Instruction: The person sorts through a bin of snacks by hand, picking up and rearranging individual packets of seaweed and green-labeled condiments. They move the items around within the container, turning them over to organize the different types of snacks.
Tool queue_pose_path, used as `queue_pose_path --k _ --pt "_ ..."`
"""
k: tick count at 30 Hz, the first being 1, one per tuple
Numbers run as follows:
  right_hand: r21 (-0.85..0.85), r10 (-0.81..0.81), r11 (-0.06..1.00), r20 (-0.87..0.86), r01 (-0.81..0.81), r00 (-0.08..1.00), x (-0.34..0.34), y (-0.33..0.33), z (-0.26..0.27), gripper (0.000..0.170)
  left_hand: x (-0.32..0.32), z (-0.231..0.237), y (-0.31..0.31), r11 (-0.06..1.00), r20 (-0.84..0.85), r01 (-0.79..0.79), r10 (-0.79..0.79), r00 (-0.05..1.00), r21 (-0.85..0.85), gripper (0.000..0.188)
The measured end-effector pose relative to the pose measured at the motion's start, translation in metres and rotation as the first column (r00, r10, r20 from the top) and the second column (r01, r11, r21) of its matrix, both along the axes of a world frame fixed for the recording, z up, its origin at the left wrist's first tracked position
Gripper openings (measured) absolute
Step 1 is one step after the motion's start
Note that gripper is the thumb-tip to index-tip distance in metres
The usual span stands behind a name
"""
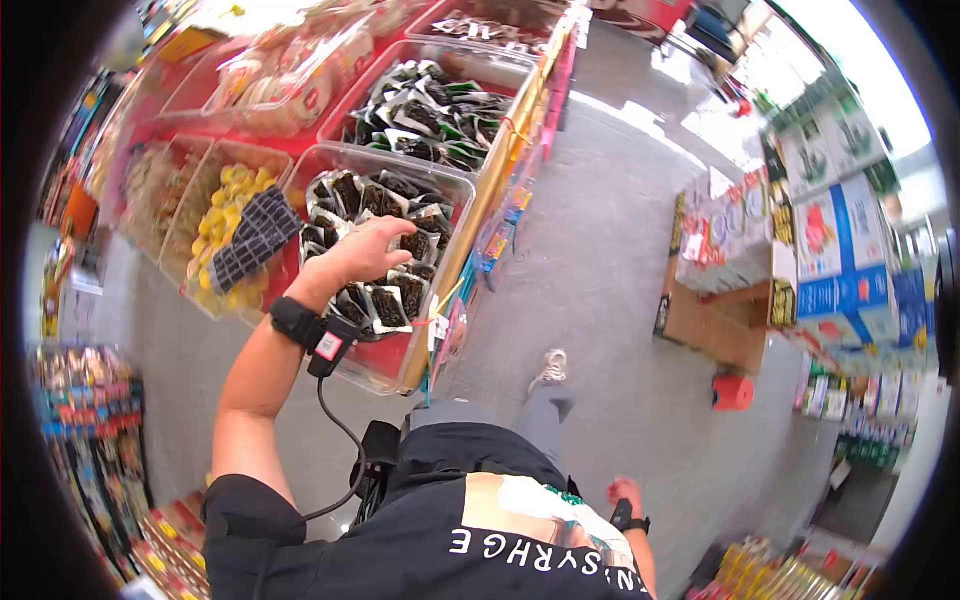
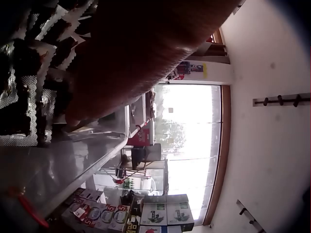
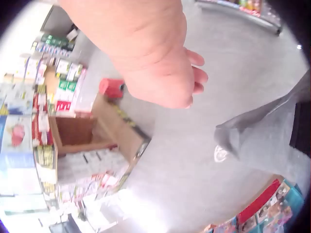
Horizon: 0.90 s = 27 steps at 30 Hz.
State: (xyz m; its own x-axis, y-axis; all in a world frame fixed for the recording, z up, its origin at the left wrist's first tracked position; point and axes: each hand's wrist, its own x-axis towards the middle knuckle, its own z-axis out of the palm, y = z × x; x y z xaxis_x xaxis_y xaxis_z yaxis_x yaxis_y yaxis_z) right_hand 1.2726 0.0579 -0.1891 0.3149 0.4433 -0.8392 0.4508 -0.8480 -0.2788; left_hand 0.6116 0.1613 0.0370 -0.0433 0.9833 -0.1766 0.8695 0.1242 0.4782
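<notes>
My left hand is over a transparent plastic bin full of small sealed packets with dark contents. Its fingers are extended and slightly bent, right at the top of the packets, with nothing visible in its grip. In the left wrist view the hand is dark and covers part of the packets; the bin's rim runs beside them. My right hand hangs low by my side over the floor. In the right wrist view that hand has loosely curled fingers and holds nothing.
Left of the bin, a dark grid-patterned item lies across yellow-capped goods. Another bin of dark packets stands behind. Across the grey floor are stacked cartons, an opened cardboard box and a red object.
</notes>
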Motion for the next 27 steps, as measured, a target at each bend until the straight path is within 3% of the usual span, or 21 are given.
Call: queue_pose_path --k 3,5,7,9,12,17,19,21,23,25,27 --pt "0.216 0.143 0.968 -0.072 -0.125 0.987 0.002 0.149 -0.013 0.014 0.019 -0.007 0.01 0.995 -0.009 -0.072 0.072 0.997 -0.07 0.056" --pt "0.256 0.307 0.924 -0.06 -0.283 0.95 -0.024 0.236 0.012 0.015 0.024 -0.006 0.01 0.987 0.124 -0.13 0.141 0.982 -0.092 0.059" --pt "0.3 0.359 0.9 -0.105 -0.314 0.927 -0.053 0.311 0.026 0.015 0.026 -0.009 0.005 0.983 0.168 -0.145 0.163 0.972 -0.112 0.062" --pt "0.503 0.596 0.707 -0.045 -0.497 0.802 -0.086 0.38 0.019 0.014 0.032 -0.01 0.0 0.962 0.128 -0.188 0.215 0.968 -0.197 0.065" --pt "0.64 0.735 0.524 -0.005 -0.562 0.678 -0.194 0.455 0.062 0.015 0.053 -0.008 -0.006 0.907 -0.023 -0.357 0.361 0.932 -0.226 0.063" --pt "0.842 0.918 0.154 0.071 -0.517 0.389 -0.373 0.499 0.141 0.017 0.062 -0.005 0.0 0.844 0.007 -0.479 0.495 0.869 -0.242 0.056" --pt "0.914 0.939 0.014 0.127 -0.405 0.319 -0.43 0.492 0.176 0.015 0.055 -0.006 0.003 0.845 0.049 -0.473 0.499 0.865 -0.249 0.052" --pt "0.963 0.966 -0.002 0.071 -0.271 0.247 -0.477 0.486 0.196 0.014 0.046 -0.013 0.002 0.871 0.147 -0.46 0.485 0.862 -0.173 0.047" --pt "0.955 0.96 -0.184 0.225 -0.231 0.168 -0.516 0.486 0.214 0.015 0.033 -0.017 0.004 0.866 0.23 -0.453 0.495 0.838 -0.212 0.044" --pt "0.875 0.9 -0.431 0.434 -0.222 -0.038 -0.549 0.497 0.231 0.018 0.027 -0.007 0.01 0.824 0.278 -0.513 0.565 0.777 -0.243 0.042" --pt "0.838 0.882 -0.47 0.429 -0.277 -0.197 -0.576 0.505 0.239 0.023 0.02 -0.007 0.014 0.793 0.321 -0.565 0.609 0.725 -0.228 0.038"
